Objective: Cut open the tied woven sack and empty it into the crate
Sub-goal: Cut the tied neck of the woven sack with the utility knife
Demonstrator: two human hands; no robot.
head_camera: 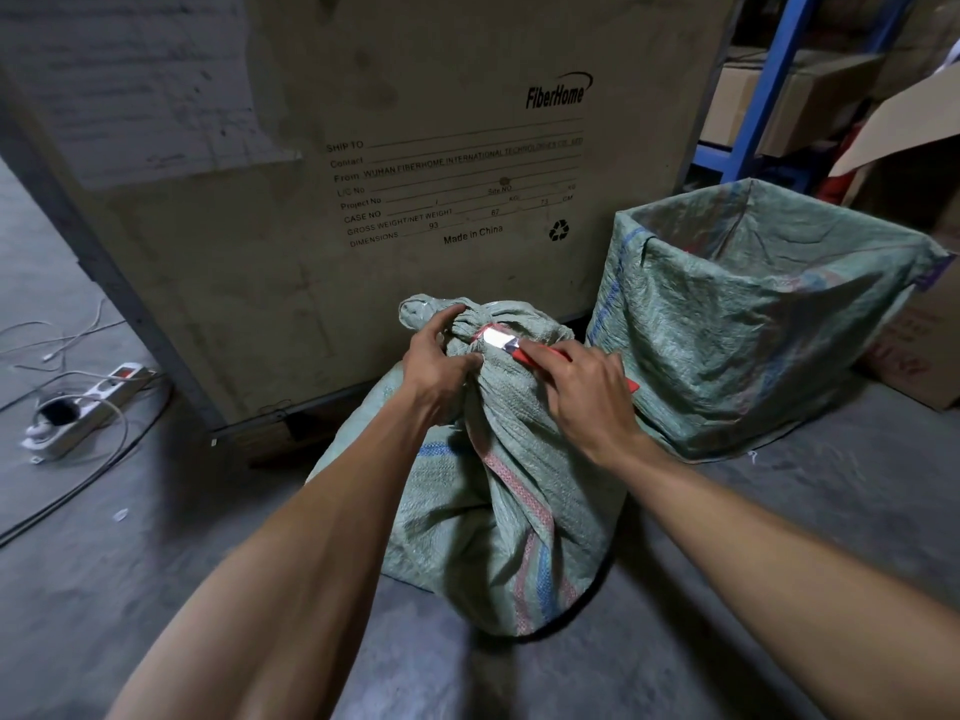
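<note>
Far left on the concrete floor, a white power strip point(85, 402) with loose cables, well apart from the work. Behind, a big printed carton point(363, 174). Centre: the tied woven sack point(498, 491) stands upright on the floor. Left hand point(441, 366) clenched around the bunched neck just below the knot, pinching it steady. Right hand point(582, 392) grasps a red utility knife point(524, 350), blade laid against the tie at the neck. Step in hand: cutting the tie, sack not yet open. Right of the sack, just beside it, the sack-lined crate point(753, 324) sits open-topped. Next move likely calls for a short controlled slice away from the left fingers, then lifting and tipping.
</note>
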